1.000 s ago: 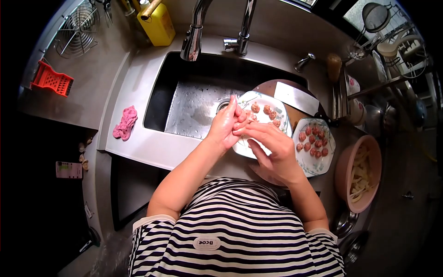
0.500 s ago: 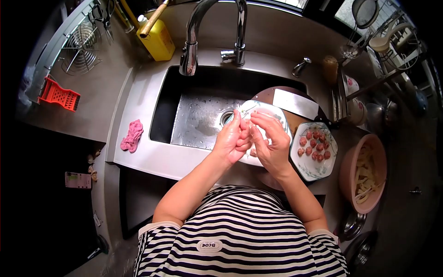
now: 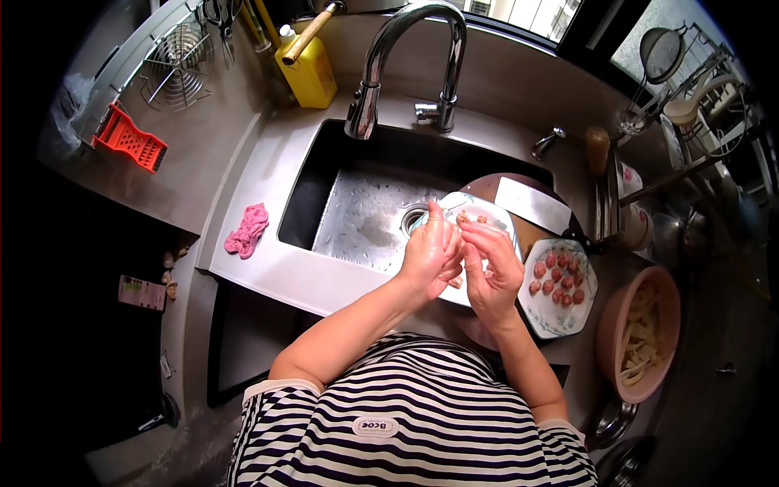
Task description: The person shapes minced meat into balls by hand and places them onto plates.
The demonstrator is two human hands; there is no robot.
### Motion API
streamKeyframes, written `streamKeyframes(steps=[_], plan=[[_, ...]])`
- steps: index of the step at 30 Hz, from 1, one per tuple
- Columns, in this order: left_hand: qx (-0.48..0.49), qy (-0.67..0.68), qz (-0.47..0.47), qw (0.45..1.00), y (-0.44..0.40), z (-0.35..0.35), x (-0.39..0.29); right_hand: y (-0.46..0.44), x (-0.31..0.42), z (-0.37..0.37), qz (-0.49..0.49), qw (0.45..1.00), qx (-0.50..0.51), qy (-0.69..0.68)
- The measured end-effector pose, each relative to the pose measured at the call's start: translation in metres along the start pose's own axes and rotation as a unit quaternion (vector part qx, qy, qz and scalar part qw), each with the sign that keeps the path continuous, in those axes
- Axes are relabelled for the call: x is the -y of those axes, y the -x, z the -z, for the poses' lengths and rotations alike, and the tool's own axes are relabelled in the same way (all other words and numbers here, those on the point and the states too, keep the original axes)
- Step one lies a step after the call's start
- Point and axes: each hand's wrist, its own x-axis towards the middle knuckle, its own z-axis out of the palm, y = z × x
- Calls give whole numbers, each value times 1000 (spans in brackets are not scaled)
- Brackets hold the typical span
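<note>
Over the white plate [image 3: 501, 217] at the sink's front edge, my two hands meet. My left hand [image 3: 432, 258] is curled, thumb up, with its palm turned towards the right. The fingers of my right hand [image 3: 495, 272] are bent together against the left fingers; whatever lies between the hands is hidden. Bits of ground meat [image 3: 464, 218] show on the plate behind them. To the right, an eight-sided plate [image 3: 560, 325] carries several small round meatballs [image 3: 557, 276].
A cleaver [image 3: 531, 204] rests on a round cutting board [image 3: 487, 188] over the sink's right part. The sink [image 3: 357, 219] has a tall faucet [image 3: 454, 65]. A pink basin [image 3: 604, 333] of pale strips stands right; a pink cloth [image 3: 247, 231] lies left.
The whole view has shifted and tilted slightly. My right fingers have bent closer to my left hand, which stays curled. The meatballs on the side plate look unchanged.
</note>
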Motion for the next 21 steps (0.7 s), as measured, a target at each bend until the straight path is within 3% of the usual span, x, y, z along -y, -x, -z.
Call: streamKeyframes(steps=[5,10,12,15,19,21], plan=[[-27,31,66,997,-10,6,0,1,3,-1,-12,1000,6,2],[60,41,56,996,-12,5,12,4,1,-7,5,999,11,30],[116,69,97,986,-11,8,12,5,3,-9,1,999,13,47],[69,29,69,995,1,-1,11,4,-4,-13,36,995,25,94],[170,26,70,983,15,-7,1,3,-11,-4,95,981,43,161],[200,15,91,975,19,-7,-3,8,-25,-2,81,988,39,122]])
